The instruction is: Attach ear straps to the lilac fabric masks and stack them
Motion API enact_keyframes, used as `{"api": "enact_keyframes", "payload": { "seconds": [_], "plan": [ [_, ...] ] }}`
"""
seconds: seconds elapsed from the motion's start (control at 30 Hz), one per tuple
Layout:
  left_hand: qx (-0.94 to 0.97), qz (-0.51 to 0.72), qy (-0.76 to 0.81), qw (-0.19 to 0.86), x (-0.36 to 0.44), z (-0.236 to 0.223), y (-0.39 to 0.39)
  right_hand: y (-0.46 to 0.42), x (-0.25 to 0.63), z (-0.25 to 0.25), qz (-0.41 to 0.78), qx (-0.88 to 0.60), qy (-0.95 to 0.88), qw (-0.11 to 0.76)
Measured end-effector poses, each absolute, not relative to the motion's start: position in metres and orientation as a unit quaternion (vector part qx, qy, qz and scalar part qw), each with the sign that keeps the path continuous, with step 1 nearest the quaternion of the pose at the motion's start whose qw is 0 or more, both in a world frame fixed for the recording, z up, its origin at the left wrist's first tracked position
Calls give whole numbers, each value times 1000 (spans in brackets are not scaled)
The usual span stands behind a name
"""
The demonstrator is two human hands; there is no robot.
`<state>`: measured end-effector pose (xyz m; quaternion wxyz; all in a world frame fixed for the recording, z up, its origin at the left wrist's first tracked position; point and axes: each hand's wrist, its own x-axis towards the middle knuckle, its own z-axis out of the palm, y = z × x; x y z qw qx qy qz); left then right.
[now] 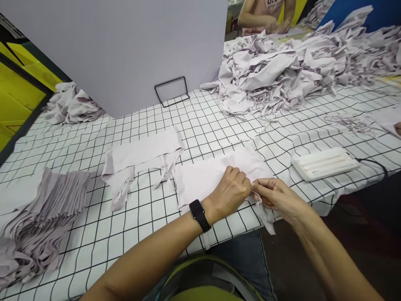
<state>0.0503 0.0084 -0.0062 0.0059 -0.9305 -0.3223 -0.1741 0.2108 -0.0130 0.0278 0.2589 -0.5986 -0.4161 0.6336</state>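
A pale pinkish fabric piece (206, 177) with narrow straps lies flat at the table's front edge. My left hand (231, 190), with a black watch on the wrist, is closed over its right part, fingers curled onto the cloth. Close beside it, my right hand (275, 196) pinches the fabric's edge by a narrow strip. Loose strap ends (266, 219) hang below the right fingers over the table edge. Exactly what the left fingertips grip is hidden. Left of my hands, a similar piece (144, 152) lies spread with its straps toward me.
A neat stack of such pieces (62, 196) sits at the left. A large tangled heap (266, 75) fills the back right, near another person's hands (275, 26). A white corded device (326, 164) lies at right. A grey panel (140, 50) with a black wire stand (172, 92) rises behind.
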Motion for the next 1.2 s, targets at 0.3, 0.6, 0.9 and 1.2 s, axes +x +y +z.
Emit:
{"api": "enact_keyframes", "payload": {
  "seconds": [0.3, 0.6, 0.9, 1.2],
  "plan": [
    [-891, -190, -364, -192, 8, 24, -5, -88, 240, 36, 251, -714, -605, 248],
    [-845, -254, -422, -208, -67, 20, -77, -144, 143, -20, 534, -563, -589, 225],
    [-850, -241, -430, -188, -66, 1, -98, -176, 151, 0, 512, -529, -644, 210],
    [-853, -250, -429, -163, -65, -2, -99, -235, 202, 33, 532, -597, -574, 176]
  ]
}}
